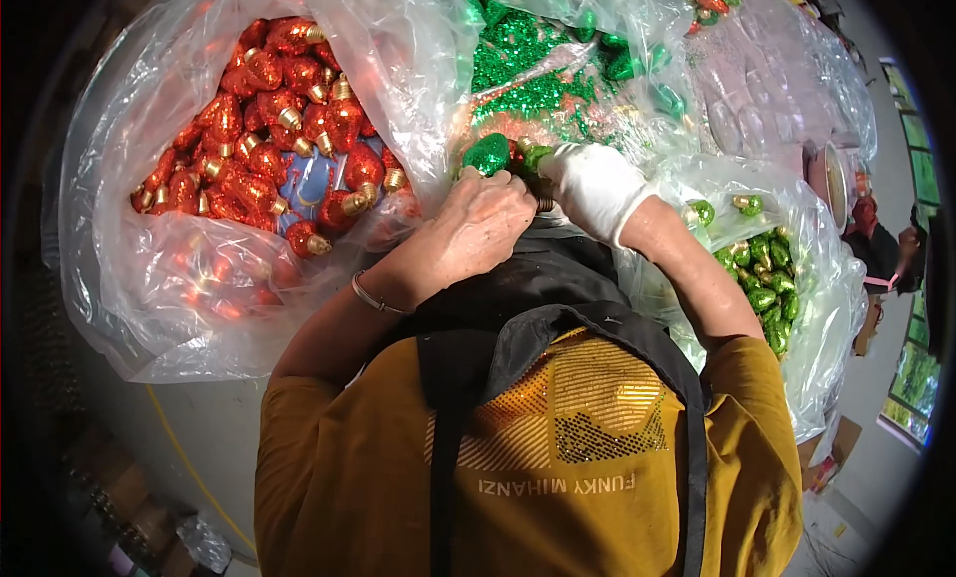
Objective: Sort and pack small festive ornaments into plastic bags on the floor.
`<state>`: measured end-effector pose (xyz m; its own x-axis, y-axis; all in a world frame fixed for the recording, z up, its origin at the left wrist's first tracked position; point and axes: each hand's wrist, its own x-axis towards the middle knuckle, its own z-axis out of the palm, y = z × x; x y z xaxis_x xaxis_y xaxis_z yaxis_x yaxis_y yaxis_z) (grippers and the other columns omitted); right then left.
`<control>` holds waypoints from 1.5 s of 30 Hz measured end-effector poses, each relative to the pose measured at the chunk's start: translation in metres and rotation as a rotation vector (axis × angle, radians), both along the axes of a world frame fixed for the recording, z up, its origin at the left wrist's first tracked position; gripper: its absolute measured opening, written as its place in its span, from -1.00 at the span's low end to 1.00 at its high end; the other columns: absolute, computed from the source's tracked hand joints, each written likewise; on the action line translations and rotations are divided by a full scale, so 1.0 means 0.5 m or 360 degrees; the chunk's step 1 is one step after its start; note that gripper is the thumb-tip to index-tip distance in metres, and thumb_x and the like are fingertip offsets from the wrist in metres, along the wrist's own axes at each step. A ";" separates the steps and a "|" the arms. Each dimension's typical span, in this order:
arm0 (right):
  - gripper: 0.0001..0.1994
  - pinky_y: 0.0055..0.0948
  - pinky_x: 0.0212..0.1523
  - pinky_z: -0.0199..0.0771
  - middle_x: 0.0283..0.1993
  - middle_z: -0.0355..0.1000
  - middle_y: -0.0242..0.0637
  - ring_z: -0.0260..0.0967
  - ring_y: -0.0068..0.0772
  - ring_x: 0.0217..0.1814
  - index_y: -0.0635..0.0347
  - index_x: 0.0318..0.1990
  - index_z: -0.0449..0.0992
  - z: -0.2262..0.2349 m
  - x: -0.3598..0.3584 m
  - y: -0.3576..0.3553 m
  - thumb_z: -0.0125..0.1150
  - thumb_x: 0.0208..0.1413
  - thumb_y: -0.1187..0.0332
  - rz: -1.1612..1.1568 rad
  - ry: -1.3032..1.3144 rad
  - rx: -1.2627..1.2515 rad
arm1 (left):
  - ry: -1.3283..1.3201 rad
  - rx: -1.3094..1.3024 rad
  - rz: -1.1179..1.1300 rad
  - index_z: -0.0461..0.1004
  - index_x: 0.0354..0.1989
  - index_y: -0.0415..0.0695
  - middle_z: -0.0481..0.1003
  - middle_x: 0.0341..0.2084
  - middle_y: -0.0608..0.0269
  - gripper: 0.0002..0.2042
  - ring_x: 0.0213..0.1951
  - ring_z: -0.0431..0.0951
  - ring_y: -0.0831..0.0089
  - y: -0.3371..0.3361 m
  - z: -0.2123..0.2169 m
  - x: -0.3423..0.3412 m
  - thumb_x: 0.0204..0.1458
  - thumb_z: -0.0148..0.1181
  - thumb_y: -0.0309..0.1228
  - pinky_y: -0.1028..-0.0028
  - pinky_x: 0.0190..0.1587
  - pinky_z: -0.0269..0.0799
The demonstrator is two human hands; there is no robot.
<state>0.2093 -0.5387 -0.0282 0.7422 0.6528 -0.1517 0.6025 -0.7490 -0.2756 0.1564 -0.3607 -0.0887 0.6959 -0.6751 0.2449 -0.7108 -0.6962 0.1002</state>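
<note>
My bare left hand (485, 224), a bangle on its wrist, has its fingers curled closed around a dark green glittered bulb ornament (486, 155), whose rounded end sticks out above the fingers. My right hand (596, 187) wears a white glove and pinches a lighter green bulb ornament (537, 159). Between the two hands a bit of red glitter bulb (517, 161) shows, mostly covered by fingers. A brownish screw-type base (545, 205) peeks out below. Whether these bulbs are joined cannot be seen. Both hands meet just beyond the black apron.
At left, a clear plastic bag (110, 278) holds many red glitter bulbs (264, 164) with gold bases. Ahead lies loose green glitter (523, 64) on plastic. Another bag (827, 278) at right contains light green bulbs (767, 278). A person (881, 243) is farther off at right.
</note>
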 end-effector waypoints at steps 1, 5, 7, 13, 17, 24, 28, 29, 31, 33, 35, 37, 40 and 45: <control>-0.91 -0.19 -0.25 0.47 -0.31 0.47 -0.03 0.45 0.01 -0.25 0.24 -0.38 0.52 0.003 0.005 -0.002 0.16 -0.10 0.48 0.0066 0.0103 -0.0171 | 0.0000 0.0010 -0.0011 0.34 -0.41 0.00 0.33 -0.44 0.35 -0.93 -0.26 0.38 0.46 0.002 0.002 0.000 -0.09 0.08 -0.42 0.44 -0.16 0.18; -0.92 -0.17 -0.30 0.47 -0.41 0.48 -0.01 0.47 0.04 -0.32 0.24 -0.44 0.52 -0.010 0.036 0.037 0.18 -0.15 0.48 0.0212 0.0246 -0.0480 | 0.0167 -0.0149 -0.0070 0.35 -0.42 -0.03 0.34 -0.45 0.30 -0.93 -0.23 0.40 0.37 0.004 0.020 -0.002 -0.08 0.10 -0.43 0.37 -0.13 0.20; -0.90 -0.20 -0.27 0.48 -0.37 0.49 0.00 0.49 0.01 -0.28 0.24 -0.40 0.55 -0.018 0.036 0.037 0.18 -0.13 0.47 0.0217 0.0234 -0.0469 | 0.0254 -0.0221 -0.0101 0.36 -0.42 -0.05 0.34 -0.45 0.27 -0.93 -0.22 0.40 0.33 0.008 0.030 0.001 -0.08 0.12 -0.43 0.34 -0.11 0.21; -0.85 -0.20 -0.26 0.49 -0.33 0.50 0.05 0.49 0.04 -0.26 0.30 -0.36 0.56 -0.017 0.079 0.048 0.17 -0.11 0.46 0.0172 0.0478 -0.0480 | 0.0598 -0.0196 -0.0157 0.42 -0.39 -0.12 0.43 -0.43 0.16 -0.91 -0.23 0.43 0.18 0.004 0.038 0.033 -0.07 0.14 -0.42 0.25 -0.14 0.27; -0.84 -0.20 -0.24 0.50 -0.31 0.50 0.07 0.50 0.03 -0.25 0.27 -0.33 0.58 -0.033 0.048 0.033 0.18 -0.11 0.46 0.0241 0.0094 -0.0209 | 0.0521 -0.0209 -0.0130 0.48 -0.33 -0.18 0.50 -0.38 0.09 -0.84 -0.23 0.46 0.10 0.013 0.040 0.060 -0.08 0.17 -0.40 0.23 -0.18 0.32; -0.84 -0.18 -0.25 0.50 -0.33 0.50 0.08 0.50 0.04 -0.27 0.26 -0.34 0.59 -0.014 0.081 0.055 0.15 -0.09 0.45 0.0264 0.0354 -0.0301 | 0.0688 -0.0321 -0.0440 0.49 -0.16 -0.21 0.52 -0.29 0.04 -0.69 -0.17 0.47 0.10 0.038 0.083 0.093 -0.09 0.21 -0.36 0.26 -0.11 0.35; -0.83 -0.18 -0.26 0.50 -0.35 0.50 0.08 0.50 0.06 -0.28 0.28 -0.35 0.59 -0.004 0.081 0.038 0.16 -0.11 0.44 0.0249 0.0316 -0.0285 | 0.0065 -0.0458 -0.0023 0.42 -0.02 -0.21 0.51 -0.28 0.00 -0.58 -0.12 0.47 0.07 0.065 0.104 0.109 -0.09 0.23 -0.33 0.24 -0.08 0.36; -0.83 -0.18 -0.26 0.50 -0.35 0.50 0.08 0.49 0.06 -0.28 0.28 -0.35 0.59 -0.001 0.082 0.042 0.16 -0.11 0.43 0.0256 0.0301 -0.0305 | 0.0063 -0.0451 0.0007 0.42 -0.02 -0.21 0.51 -0.28 0.00 -0.58 -0.12 0.47 0.07 0.064 0.115 0.116 -0.09 0.23 -0.33 0.24 -0.08 0.36; -0.82 -0.19 -0.23 0.50 -0.31 0.51 0.06 0.50 0.03 -0.25 0.26 -0.32 0.59 0.010 0.078 0.048 0.15 -0.09 0.44 0.0274 0.0326 -0.0354 | -0.0366 -0.0125 0.0057 0.33 0.09 -0.21 0.50 -0.26 -0.06 -0.45 -0.10 0.46 0.03 0.050 0.137 0.148 -0.11 0.27 -0.29 0.20 -0.06 0.37; -0.80 -0.21 -0.18 0.49 -0.24 0.52 0.01 0.51 -0.04 -0.18 0.22 -0.26 0.60 0.018 0.077 0.052 0.11 -0.05 0.44 0.0255 0.0377 -0.0461 | -0.0053 -0.0020 0.0143 0.31 0.09 -0.22 0.50 -0.26 -0.06 -0.42 -0.11 0.47 0.02 0.060 0.113 0.176 -0.13 0.29 -0.26 0.18 -0.07 0.36; -0.81 -0.19 -0.21 0.49 -0.28 0.51 0.04 0.51 -0.01 -0.22 0.24 -0.30 0.59 0.006 0.080 0.059 0.13 -0.07 0.43 0.0270 0.0395 -0.0456 | 0.0585 0.0171 0.0280 0.28 0.11 -0.24 0.51 -0.27 -0.06 -0.35 -0.13 0.48 0.00 0.070 0.092 0.194 -0.17 0.32 -0.19 0.16 -0.08 0.36; -0.83 -0.16 -0.26 0.50 -0.37 0.49 0.09 0.50 0.06 -0.29 0.30 -0.39 0.59 0.010 0.077 0.073 0.17 -0.13 0.41 0.0234 0.0456 -0.0440 | 0.0632 0.0207 0.0242 0.29 0.08 -0.24 0.51 -0.28 -0.06 -0.34 -0.14 0.48 0.00 0.069 0.089 0.206 -0.20 0.34 -0.17 0.15 -0.10 0.36; -0.83 -0.19 -0.21 0.50 -0.29 0.51 0.05 0.51 -0.02 -0.23 0.27 -0.33 0.58 0.029 0.063 0.076 0.17 -0.12 0.47 0.0213 0.0370 -0.0449 | 0.0723 0.0273 0.0179 0.32 0.04 -0.26 0.51 -0.29 -0.06 -0.33 -0.16 0.49 0.00 0.054 0.078 0.205 -0.25 0.37 -0.13 0.13 -0.12 0.37; -0.85 -0.17 -0.23 0.50 -0.33 0.51 0.04 0.50 0.03 -0.25 0.23 -0.42 0.60 -0.033 0.091 0.066 0.16 -0.14 0.40 0.0283 0.0307 -0.0463 | 0.0839 0.0249 0.0515 0.36 -0.05 -0.26 0.51 -0.32 -0.02 -0.37 -0.17 0.49 0.01 0.026 0.070 0.176 -0.28 0.38 -0.12 0.14 -0.16 0.37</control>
<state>0.2547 -0.5055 -0.0450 0.5611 0.6780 -0.4748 0.6879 -0.7010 -0.1881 0.2444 -0.3478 -0.0537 0.8708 -0.4104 -0.2707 -0.3448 -0.9023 0.2587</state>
